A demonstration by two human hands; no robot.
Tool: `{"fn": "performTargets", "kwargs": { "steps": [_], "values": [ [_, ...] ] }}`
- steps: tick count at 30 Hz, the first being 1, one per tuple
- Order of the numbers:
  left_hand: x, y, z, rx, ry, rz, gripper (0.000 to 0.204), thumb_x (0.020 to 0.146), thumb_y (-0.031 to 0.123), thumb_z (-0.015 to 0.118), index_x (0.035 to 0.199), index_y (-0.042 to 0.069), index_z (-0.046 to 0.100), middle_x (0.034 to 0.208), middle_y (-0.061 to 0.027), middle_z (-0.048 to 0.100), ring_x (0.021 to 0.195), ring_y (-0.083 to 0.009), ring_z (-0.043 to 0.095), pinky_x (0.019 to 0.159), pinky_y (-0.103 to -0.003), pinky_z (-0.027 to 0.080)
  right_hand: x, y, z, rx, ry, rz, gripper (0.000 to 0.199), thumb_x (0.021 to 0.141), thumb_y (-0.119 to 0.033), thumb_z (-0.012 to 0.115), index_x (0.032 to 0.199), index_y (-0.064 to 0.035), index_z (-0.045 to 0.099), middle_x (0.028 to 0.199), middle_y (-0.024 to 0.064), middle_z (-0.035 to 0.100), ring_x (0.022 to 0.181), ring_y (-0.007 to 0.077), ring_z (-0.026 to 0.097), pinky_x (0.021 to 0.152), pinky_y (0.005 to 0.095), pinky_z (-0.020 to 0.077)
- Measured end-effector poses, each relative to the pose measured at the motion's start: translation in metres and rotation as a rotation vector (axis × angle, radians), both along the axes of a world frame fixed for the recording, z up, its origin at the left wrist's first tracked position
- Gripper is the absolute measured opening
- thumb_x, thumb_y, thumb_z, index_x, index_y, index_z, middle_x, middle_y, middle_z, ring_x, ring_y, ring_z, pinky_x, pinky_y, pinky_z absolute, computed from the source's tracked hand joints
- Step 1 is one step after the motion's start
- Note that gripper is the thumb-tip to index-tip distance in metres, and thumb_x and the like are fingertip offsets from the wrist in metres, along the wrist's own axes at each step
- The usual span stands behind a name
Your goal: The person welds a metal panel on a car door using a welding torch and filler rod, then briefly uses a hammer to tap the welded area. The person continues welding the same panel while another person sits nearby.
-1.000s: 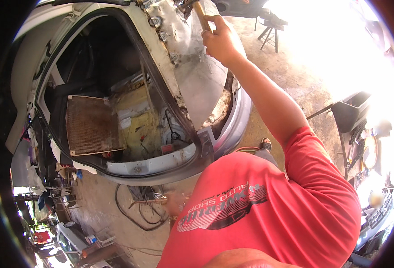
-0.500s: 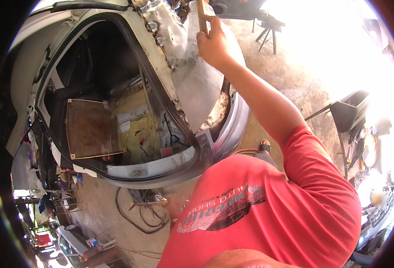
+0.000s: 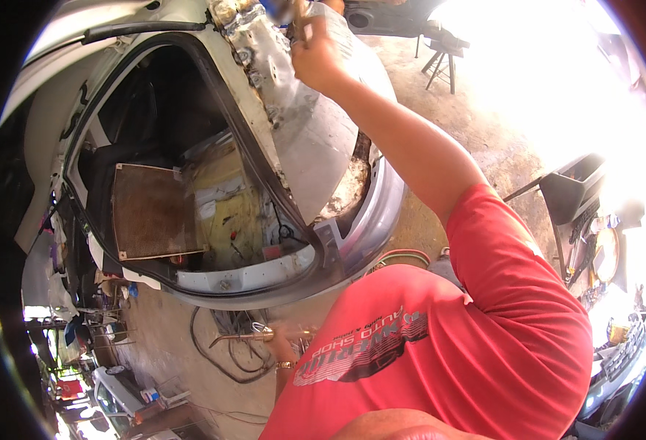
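Note:
High in the picture my right hand (image 3: pixel 317 59) is closed round a wooden-handled hammer (image 3: pixel 298 20); its head is smeared by motion at the top edge. It hangs over the car's rear quarter panel (image 3: pixel 312 128), a bare, patched grey sheet with rough, rusty seams. Down by my shirt, my left hand (image 3: pixel 282 343) is wrapped round a brass gas torch (image 3: pixel 244 336). The torch's thin bent tip points left, and I see no flame. Part of that hand is hidden behind my shirt. A gold-coloured band circles the left wrist.
The car's open rear window frame (image 3: pixel 229 95) shows a brown mesh panel (image 3: pixel 154 213) inside. A purple-grey bumper (image 3: pixel 381 213) curves round the corner. Dark hoses (image 3: pixel 227 378) lie on the concrete floor. A black stand (image 3: pixel 444 62) is at the far right; skin shows at the top edge.
My right hand has swung left with the hammer, across the panel. The torch in my left hand shows more fully, and the view has shifted slightly.

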State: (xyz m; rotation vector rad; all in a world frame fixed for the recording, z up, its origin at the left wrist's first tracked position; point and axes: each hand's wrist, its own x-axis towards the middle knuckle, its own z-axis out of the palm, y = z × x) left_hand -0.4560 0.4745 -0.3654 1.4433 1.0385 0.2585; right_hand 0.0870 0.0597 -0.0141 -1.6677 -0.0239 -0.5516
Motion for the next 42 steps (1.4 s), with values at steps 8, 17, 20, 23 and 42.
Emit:
{"fn": "performTargets", "kwargs": {
  "steps": [8,17,20,23,42],
  "values": [
    [0.010,-0.125,0.103,0.131,-0.045,-0.319,0.021,0.090,0.009,0.068,0.109,0.009,0.059,0.096,-0.0068,0.065,0.090,-0.0190,0.066,0.080,-0.036,0.054,-0.101,-0.061,-0.016,-0.063,-0.043,-0.019,0.058,0.095,-0.013,0.058,0.149,-0.0098,0.037,0.089,0.0348,0.066,0.083,0.0545,0.066,0.081,0.0614,0.0515],
    [0.102,-0.307,0.171,0.019,-0.138,-0.737,0.019,0.091,0.001,0.066,0.106,0.007,0.056,0.096,-0.0063,0.063,0.090,-0.0189,0.066,0.083,-0.037,0.056,-0.483,-0.372,-0.218,-0.514,0.729,0.205,0.062,0.087,-0.019,0.069,0.147,-0.0196,0.054,0.098,0.0236,0.073,0.090,0.0443,0.071,0.077,0.0556,0.0558],
    [0.121,-0.372,0.184,-0.012,-0.163,-0.866,0.019,0.092,-0.001,0.065,0.105,0.007,0.055,0.096,-0.0061,0.062,0.090,-0.0189,0.066,0.085,-0.037,0.057,-0.631,-0.442,-0.259,-0.502,1.103,-0.165,0.052,0.092,-0.021,0.064,0.144,-0.0194,0.056,0.088,0.0193,0.074,0.083,0.0423,0.072,0.076,0.0531,0.0582],
    [0.146,-0.433,0.197,-0.024,-0.177,-1.026,0.019,0.093,-0.004,0.065,0.105,0.006,0.054,0.096,-0.0059,0.061,0.090,-0.0188,0.066,0.086,-0.037,0.057,-0.729,-0.495,-0.305,-0.455,1.180,-0.721,0.053,0.093,-0.023,0.062,0.145,-0.0198,0.054,0.094,0.0206,0.074,0.087,0.0440,0.072,0.078,0.0544,0.0578],
    [0.206,-0.521,0.223,0.065,-0.141,-1.378,0.022,0.094,-0.010,0.059,0.107,0.006,0.050,0.100,-0.0049,0.054,0.092,-0.0225,0.069,0.091,-0.038,0.058,-0.720,-0.649,-0.398,0.153,1.390,-1.381,0.058,0.092,-0.029,0.068,0.144,-0.0075,0.057,0.135,0.0250,0.067,0.126,0.0439,0.064,0.105,0.0510,0.0515]
  ]
}}
